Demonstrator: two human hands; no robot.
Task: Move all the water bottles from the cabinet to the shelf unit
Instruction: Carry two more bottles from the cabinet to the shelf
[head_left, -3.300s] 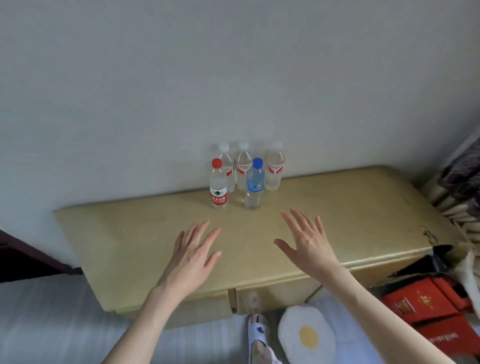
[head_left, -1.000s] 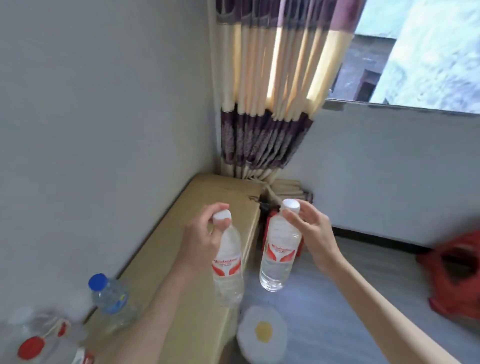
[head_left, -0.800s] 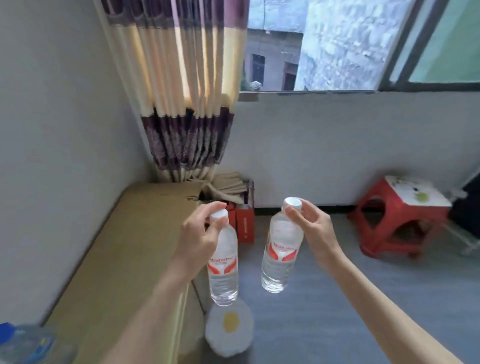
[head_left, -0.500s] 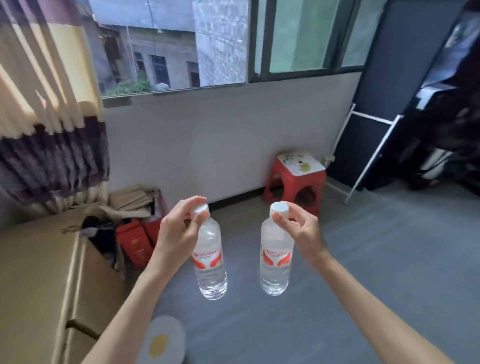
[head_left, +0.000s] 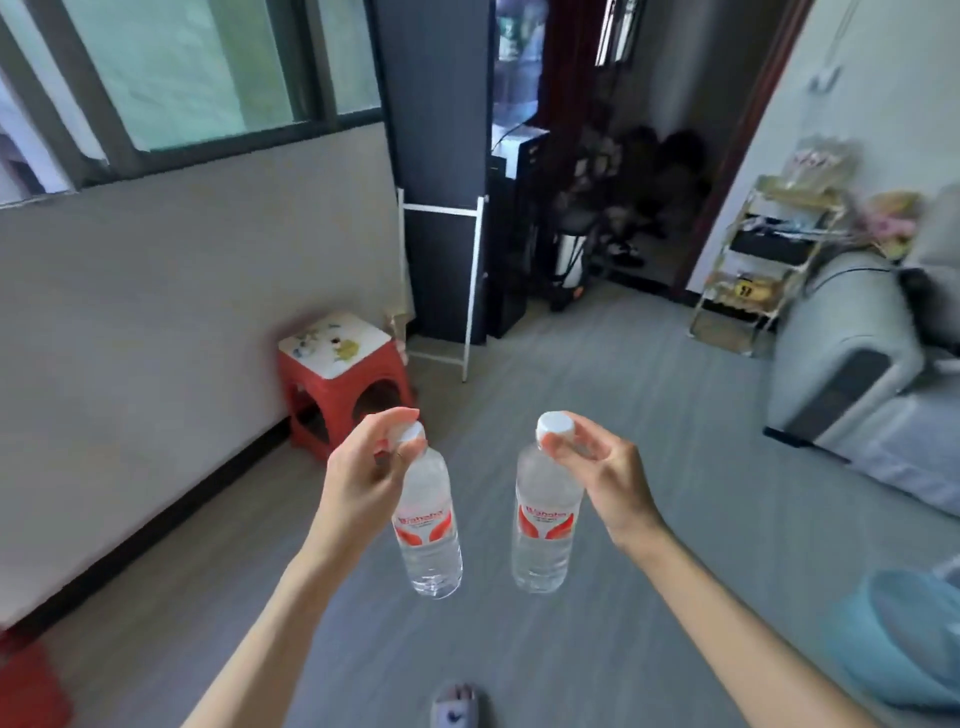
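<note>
The shelf unit (head_left: 769, 260) by the far wall is blurry, so what sits on it is hard to tell. The left hand (head_left: 358, 483) pinches the left bottle (head_left: 428, 530) by its cap, and the right hand (head_left: 608, 478) pinches the right bottle (head_left: 543, 525). Both clear bottles hang over the grey floor (head_left: 597, 415).

Red stool (head_left: 340, 382) with a white, stained top sits against the wall under the window (head_left: 171, 78). Just beside it, a dark panel on a white frame (head_left: 441, 280). Grey sofa (head_left: 862, 374) on the right, something pale blue (head_left: 904, 639) near the lower corner, and a slipper (head_left: 457, 709) on the grey floor (head_left: 597, 415).
</note>
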